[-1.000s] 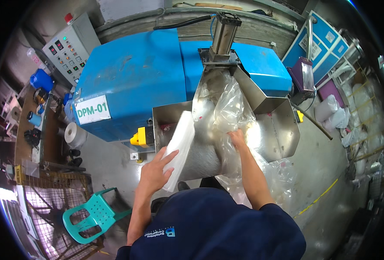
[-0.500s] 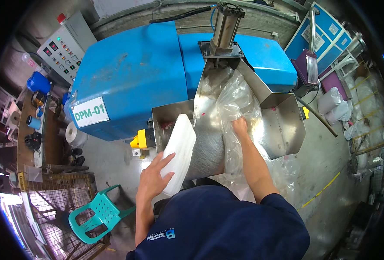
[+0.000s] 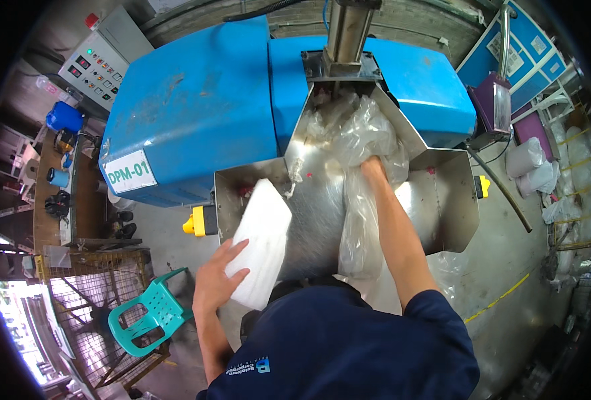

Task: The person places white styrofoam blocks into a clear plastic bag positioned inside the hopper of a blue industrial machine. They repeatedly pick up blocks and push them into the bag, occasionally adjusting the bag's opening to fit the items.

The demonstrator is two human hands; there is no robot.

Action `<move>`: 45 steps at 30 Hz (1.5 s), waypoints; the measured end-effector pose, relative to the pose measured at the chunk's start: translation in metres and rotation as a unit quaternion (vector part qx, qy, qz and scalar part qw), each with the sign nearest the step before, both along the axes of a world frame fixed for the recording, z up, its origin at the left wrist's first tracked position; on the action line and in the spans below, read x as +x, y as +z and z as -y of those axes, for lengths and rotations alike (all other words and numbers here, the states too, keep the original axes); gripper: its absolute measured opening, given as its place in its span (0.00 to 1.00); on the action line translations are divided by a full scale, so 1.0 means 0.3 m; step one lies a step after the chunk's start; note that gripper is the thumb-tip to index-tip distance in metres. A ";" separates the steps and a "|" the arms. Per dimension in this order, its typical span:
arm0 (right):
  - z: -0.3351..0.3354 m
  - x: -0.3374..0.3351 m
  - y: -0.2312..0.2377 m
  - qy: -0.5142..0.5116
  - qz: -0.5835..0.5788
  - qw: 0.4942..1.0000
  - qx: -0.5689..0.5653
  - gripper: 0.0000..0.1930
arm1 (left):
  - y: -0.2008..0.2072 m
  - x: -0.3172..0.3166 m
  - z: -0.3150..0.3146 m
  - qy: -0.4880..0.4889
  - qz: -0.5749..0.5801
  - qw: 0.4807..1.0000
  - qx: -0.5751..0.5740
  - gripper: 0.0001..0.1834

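My left hand (image 3: 215,277) holds a long white foam piece (image 3: 263,240) by its left edge, thumb and fingers spread against it. The piece leans over the left part of an open metal hopper (image 3: 314,223). Farther in, my right hand (image 3: 373,169) is pushed into crumpled clear plastic film (image 3: 362,227) beneath the chute's throat. Its fingers are mostly hidden by the folds but look closed on the film. A tail of the film hangs down the hopper toward my body.
A blue machine (image 3: 195,113) stands behind the hopper, with a metal cylinder (image 3: 345,37) above the throat. Yellow switch boxes (image 3: 195,221) sit at the hopper's sides. A green chair (image 3: 150,313) and a wire cage (image 3: 89,283) are at left, a control panel (image 3: 97,72) at far left.
My right hand has moved farther into the chute, pushing the plastic film toward the throat. The left hand stays on the foam piece. The view has shifted slightly.
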State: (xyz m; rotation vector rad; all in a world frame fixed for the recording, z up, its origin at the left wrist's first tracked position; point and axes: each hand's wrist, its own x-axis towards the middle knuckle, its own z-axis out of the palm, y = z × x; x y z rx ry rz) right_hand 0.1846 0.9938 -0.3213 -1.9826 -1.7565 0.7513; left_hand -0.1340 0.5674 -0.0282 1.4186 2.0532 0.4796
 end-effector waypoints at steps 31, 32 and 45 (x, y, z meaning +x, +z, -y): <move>0.641 0.266 0.562 0.005 -0.253 0.967 0.015 0.30 | -0.064 0.008 0.060 -0.007 -0.048 0.998 0.049 0.35; 0.637 0.273 0.557 0.002 -0.259 0.966 0.014 0.30 | -0.071 0.007 0.062 -0.007 -0.050 0.998 0.048 0.35; 0.517 0.244 0.454 -0.009 -0.228 0.973 0.019 0.26 | -0.071 0.010 0.059 0.006 -0.036 0.998 0.045 0.35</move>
